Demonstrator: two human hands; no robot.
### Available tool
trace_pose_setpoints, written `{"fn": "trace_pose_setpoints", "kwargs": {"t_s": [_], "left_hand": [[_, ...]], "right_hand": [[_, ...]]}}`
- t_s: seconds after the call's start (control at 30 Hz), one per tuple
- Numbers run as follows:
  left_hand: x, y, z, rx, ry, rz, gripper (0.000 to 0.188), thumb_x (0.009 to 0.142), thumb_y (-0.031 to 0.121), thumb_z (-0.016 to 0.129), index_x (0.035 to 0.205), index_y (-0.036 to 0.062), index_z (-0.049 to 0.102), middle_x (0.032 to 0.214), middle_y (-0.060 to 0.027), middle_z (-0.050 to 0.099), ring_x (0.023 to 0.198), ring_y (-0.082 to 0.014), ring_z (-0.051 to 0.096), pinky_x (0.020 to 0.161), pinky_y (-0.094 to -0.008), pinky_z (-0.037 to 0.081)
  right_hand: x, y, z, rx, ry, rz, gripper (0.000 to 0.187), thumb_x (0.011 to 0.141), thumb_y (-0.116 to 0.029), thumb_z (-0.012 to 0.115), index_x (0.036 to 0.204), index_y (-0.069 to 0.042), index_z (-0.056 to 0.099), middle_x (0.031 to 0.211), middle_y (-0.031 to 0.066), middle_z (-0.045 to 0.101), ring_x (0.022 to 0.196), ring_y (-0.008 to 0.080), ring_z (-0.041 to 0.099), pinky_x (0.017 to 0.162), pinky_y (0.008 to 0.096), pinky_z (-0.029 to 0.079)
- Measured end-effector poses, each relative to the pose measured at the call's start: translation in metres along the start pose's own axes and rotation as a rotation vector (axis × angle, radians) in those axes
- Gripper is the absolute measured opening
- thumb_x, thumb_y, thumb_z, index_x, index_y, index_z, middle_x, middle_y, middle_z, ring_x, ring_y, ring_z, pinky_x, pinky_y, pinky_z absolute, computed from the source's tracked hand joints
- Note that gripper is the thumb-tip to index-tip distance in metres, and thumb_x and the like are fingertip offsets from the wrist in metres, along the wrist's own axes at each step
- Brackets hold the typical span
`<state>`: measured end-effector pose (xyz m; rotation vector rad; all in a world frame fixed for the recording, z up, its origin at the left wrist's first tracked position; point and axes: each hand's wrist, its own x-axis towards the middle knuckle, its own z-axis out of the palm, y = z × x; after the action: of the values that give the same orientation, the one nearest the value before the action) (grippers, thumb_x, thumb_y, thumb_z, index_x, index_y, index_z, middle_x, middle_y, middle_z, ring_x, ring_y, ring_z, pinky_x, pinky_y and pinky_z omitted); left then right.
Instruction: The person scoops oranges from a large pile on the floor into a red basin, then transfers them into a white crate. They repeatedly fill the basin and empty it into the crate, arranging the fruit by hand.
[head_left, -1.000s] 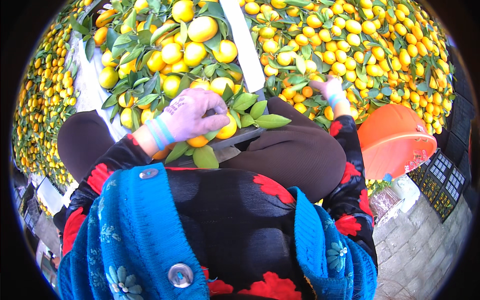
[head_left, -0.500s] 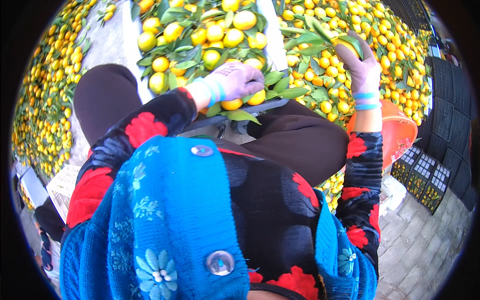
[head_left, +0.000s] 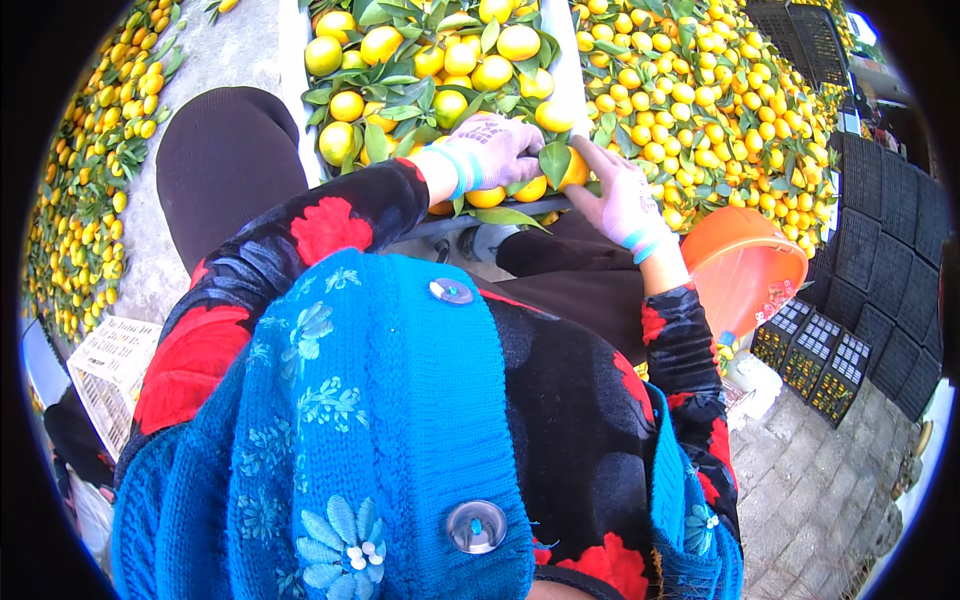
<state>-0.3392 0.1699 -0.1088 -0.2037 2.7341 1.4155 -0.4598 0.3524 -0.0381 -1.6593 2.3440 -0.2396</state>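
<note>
Left hand [head_left: 495,150]: gloved, lies palm down on the fruit at the near edge of the crate [head_left: 293,70]; fingers curl over an orange [head_left: 528,190], but can't tell if it grips.
Right hand [head_left: 622,200]: gloved, fingers pinch another orange [head_left: 573,168] w/ a green leaf [head_left: 553,160], right beside the left hand.
Crate: white, on the lap, full of oranges & leaves.
Bucket [head_left: 745,265]: orange, by the right arm.
Big pile [head_left: 700,90]: lots more oranges, past the crate.

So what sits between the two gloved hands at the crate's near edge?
In the head view, a yellow-orange citrus fruit with a green leaf lies between the left hand and the right hand; both hands touch it.
</note>
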Motion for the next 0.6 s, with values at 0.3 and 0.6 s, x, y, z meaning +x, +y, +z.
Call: {"fn": "trace_pose_setpoints", "kwargs": {"t_s": [0.3,0.6], "left_hand": [[0.001,-0.003,0.005,-0.061,0.067,-0.055,0.047,0.081,0.020,0.069,0.124,0.0040,0.055,0.105,-0.0163,0.067,0.098,-0.0310,0.065,0.085,-0.0384,0.051],[-0.002,-0.003,-0.007,-0.151,-0.170,-0.094,0.038,0.083,0.030,0.066,0.107,0.0013,0.065,0.100,-0.0177,0.068,0.094,-0.0306,0.065,0.084,-0.0378,0.050]], "right_hand": [[0.007,-0.001,0.020,-0.235,-0.002,0.003,0.038,0.089,-0.030,0.057,0.124,-0.015,0.058,0.121,0.0026,0.063,0.120,0.0289,0.050,0.100,0.0566,0.033],[0.003,0.000,0.026,-0.319,0.011,-0.003,0.056,0.074,-0.041,0.071,0.124,-0.016,0.060,0.130,-0.0006,0.056,0.126,0.0304,0.044,0.100,0.0573,0.030]]}}
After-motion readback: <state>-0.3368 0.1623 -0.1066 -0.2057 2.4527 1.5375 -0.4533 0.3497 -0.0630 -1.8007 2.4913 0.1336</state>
